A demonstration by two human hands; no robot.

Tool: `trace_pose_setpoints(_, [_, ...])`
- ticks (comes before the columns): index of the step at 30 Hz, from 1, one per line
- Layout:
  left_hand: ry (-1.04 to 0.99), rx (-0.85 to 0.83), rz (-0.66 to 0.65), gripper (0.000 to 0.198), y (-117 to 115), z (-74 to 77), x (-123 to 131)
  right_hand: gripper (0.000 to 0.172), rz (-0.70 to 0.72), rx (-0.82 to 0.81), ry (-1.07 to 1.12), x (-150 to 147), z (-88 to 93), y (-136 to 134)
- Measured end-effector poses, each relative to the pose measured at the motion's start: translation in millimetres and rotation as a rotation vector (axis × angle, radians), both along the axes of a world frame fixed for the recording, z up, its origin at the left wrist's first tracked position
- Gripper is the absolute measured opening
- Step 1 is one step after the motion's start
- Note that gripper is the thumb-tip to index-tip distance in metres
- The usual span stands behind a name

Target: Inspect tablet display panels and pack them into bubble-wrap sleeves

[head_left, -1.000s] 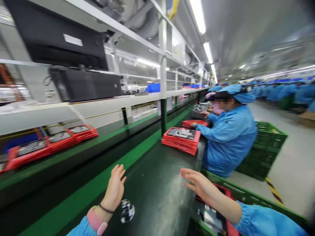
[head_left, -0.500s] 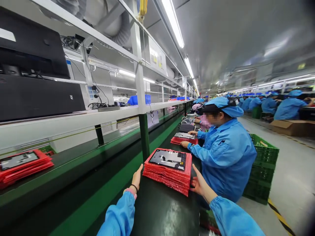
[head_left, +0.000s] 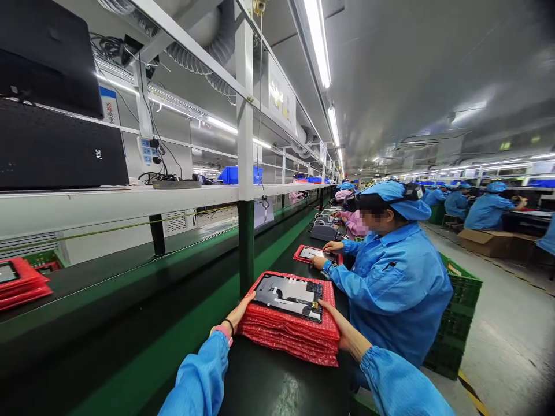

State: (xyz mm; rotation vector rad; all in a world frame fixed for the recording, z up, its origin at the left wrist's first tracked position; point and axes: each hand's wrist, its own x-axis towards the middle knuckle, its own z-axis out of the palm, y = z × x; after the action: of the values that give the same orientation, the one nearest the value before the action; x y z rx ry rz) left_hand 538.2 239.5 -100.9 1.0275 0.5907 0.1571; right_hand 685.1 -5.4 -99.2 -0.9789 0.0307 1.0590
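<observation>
A stack of red bubble-wrap sheets or pouches sits on the dark bench before me, with a flat black and silver panel on top. My left hand grips the stack's left side, thumb at the top edge. On the right side my right hand holds the stack, its thumb reaching over the top near the panel's corner. The fingers under and behind the stack are mostly hidden.
To the right sits a co-worker in blue, hands over another panel on red wrap. Green crates stand behind. A white shelf post rises beyond the stack. More red wraps lie far left.
Both my hands have closed in on the stack's sides. The stack sits slightly nearer and lower in view. The co-worker's panel and hands have shifted, and the view has turned a little.
</observation>
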Motion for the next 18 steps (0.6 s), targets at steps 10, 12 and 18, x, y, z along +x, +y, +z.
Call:
trace_pose_setpoints(10, [0.047, -0.26, -0.253, 0.05, -62, 0.0, -100, 0.031, 0.114, -0.028, 0.019, -55, -5.9, -77])
trace_pose_setpoints(12, [-0.001, -0.301, -0.261, 0.049, -84, 3.9, -128, 0.022, 0.129, -0.013, 0.041, -81, -6.7, -99])
trace_pose_setpoints(18, [-0.033, -0.35, -0.202, 0.042, -155, 6.0, -210, 0.014, 0.159, -0.049, 0.082, -154, -30.7, -172])
